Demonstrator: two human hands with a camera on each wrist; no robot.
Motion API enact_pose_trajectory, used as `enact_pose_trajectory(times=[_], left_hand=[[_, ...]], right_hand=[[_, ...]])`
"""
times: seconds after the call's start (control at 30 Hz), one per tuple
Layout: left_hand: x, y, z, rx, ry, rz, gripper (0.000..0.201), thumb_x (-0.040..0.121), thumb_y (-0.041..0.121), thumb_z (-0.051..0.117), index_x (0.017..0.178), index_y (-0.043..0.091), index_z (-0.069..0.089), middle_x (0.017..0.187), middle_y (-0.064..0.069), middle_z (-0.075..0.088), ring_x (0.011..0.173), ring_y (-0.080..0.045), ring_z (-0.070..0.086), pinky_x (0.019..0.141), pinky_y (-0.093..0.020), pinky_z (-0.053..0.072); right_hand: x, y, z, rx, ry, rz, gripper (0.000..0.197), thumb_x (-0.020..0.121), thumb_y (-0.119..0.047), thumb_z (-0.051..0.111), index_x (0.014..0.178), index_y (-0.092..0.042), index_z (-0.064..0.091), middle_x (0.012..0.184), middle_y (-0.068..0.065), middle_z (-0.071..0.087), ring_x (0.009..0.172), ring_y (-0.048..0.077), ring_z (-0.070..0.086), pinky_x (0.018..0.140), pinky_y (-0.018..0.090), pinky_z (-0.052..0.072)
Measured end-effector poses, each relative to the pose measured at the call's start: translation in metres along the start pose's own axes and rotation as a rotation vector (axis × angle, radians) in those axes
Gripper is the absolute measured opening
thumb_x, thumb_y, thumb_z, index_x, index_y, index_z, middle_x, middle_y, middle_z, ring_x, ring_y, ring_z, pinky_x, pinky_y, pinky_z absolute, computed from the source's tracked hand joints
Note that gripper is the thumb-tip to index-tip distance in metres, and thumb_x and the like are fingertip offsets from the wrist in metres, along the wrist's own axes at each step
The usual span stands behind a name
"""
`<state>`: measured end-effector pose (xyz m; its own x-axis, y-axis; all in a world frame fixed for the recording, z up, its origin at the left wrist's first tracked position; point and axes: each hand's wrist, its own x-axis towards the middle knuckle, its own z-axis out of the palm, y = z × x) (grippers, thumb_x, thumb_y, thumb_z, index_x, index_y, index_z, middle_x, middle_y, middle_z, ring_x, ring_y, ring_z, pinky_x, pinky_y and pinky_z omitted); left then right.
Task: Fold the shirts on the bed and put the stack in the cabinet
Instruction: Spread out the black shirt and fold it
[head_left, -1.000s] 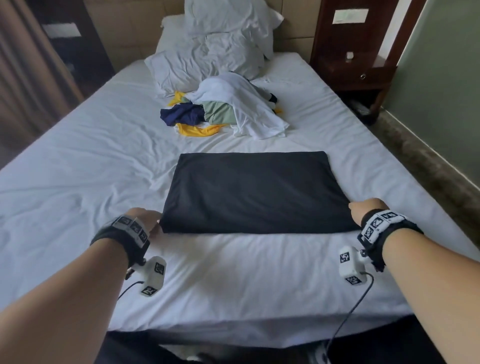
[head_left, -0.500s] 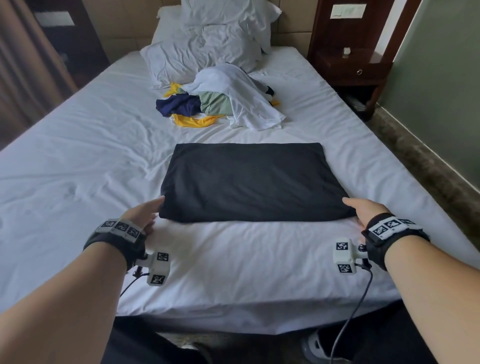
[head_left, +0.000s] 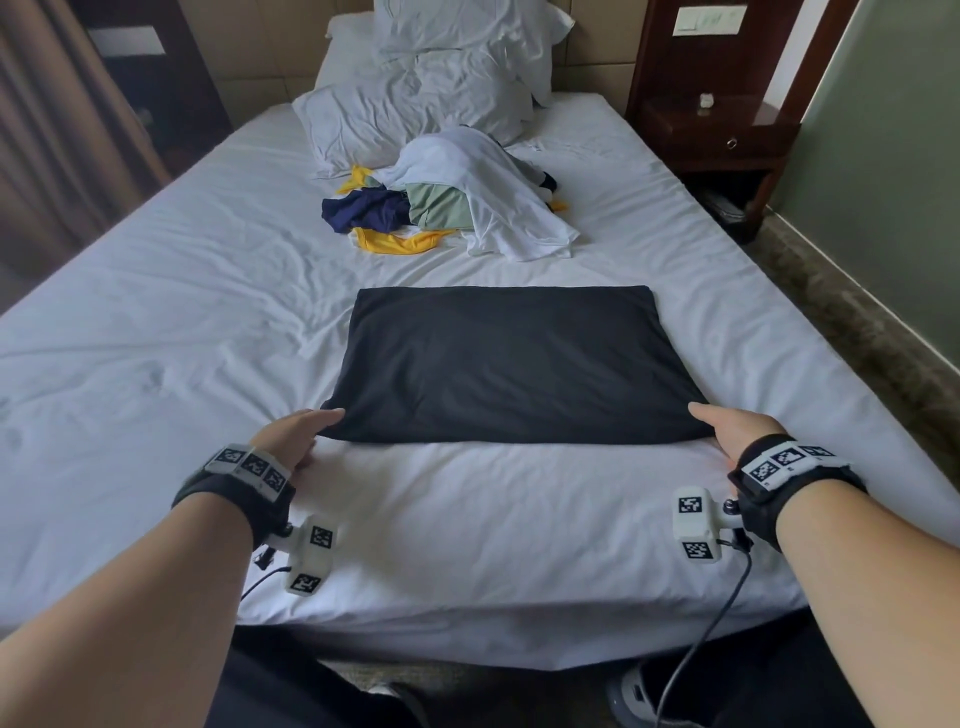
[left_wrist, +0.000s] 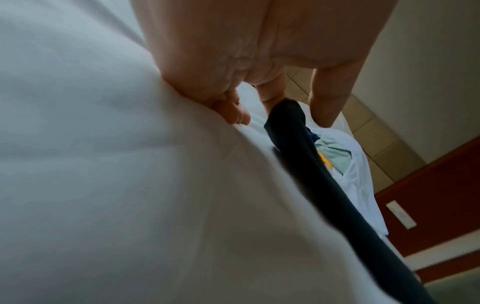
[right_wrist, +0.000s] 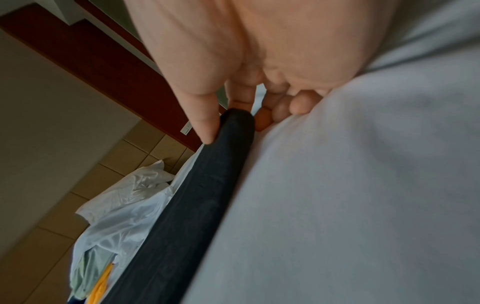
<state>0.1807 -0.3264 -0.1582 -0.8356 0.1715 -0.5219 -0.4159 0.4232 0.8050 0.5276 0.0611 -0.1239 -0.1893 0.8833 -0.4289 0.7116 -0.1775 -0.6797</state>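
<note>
Lying flat near the foot of the bed (head_left: 156, 322), the folded black shirt (head_left: 509, 364) sits as a neat rectangle, its near edge facing me. My left hand (head_left: 291, 434) is at the near left corner; on the left wrist view the thumb (left_wrist: 327, 98) hovers above the fabric with a gap under it, one finger tucks in behind the corner, and the other fingers (left_wrist: 233, 111) curl down against the sheet. I would call it cupped round the corner, though I cannot tell if it truly pinches. My right hand (head_left: 732, 431) is at the near right corner; on the right wrist view the thumb (right_wrist: 205, 125) lies along the top of the shirt's edge (right_wrist: 207, 185) and the remaining fingers (right_wrist: 298, 105) bend in below and beside it, so that corner is pinched.

Farther up the bed, well apart from the black shirt, lies a loose pile: a white shirt (head_left: 493, 208) draped over a green one (head_left: 436, 208), with a navy one (head_left: 363, 210) and a yellow one (head_left: 395, 241) just beside. Pillows (head_left: 415, 98) rest behind the pile at the head. A dark wooden nightstand (head_left: 722, 135) stands to the right of the bed
</note>
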Motion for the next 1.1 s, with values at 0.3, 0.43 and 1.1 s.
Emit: enact_pose_trajectory(times=[0.3,0.43,1.1], left_hand=[[0.004,-0.002,-0.006,-0.060,0.066,-0.044,0.032,0.077,0.035,0.087,0.090,0.014,0.067,0.086,-0.004,0.058,0.074,-0.019,0.052,0.084,-0.039,0.050],[-0.001,0.009,-0.008,0.290,0.166,-0.043,0.052,0.068,0.047,0.089,0.089,0.003,0.070,0.070,-0.011,0.063,0.067,-0.028,0.057,0.071,-0.036,0.046],[-0.023,0.041,0.069,1.537,-0.183,0.499,0.105,0.084,0.030,0.073,0.163,0.023,0.004,0.168,0.000,0.016,0.151,-0.021,0.029,0.117,-0.036,0.036]], right_hand=[[0.000,0.001,-0.004,-0.058,0.022,0.020,0.054,0.089,-0.049,0.069,0.105,0.002,0.065,0.087,0.014,0.062,0.078,0.032,0.059,0.077,0.036,0.046],[0.007,0.000,-0.004,-0.095,0.056,0.050,0.052,0.088,-0.049,0.071,0.099,0.001,0.062,0.083,0.017,0.063,0.076,0.033,0.061,0.078,0.038,0.050],[-0.008,-0.037,0.060,-0.883,-0.177,-0.550,0.068,0.081,-0.013,0.062,0.145,-0.009,0.040,0.155,0.005,0.035,0.144,0.024,0.034,0.116,0.030,0.032]])
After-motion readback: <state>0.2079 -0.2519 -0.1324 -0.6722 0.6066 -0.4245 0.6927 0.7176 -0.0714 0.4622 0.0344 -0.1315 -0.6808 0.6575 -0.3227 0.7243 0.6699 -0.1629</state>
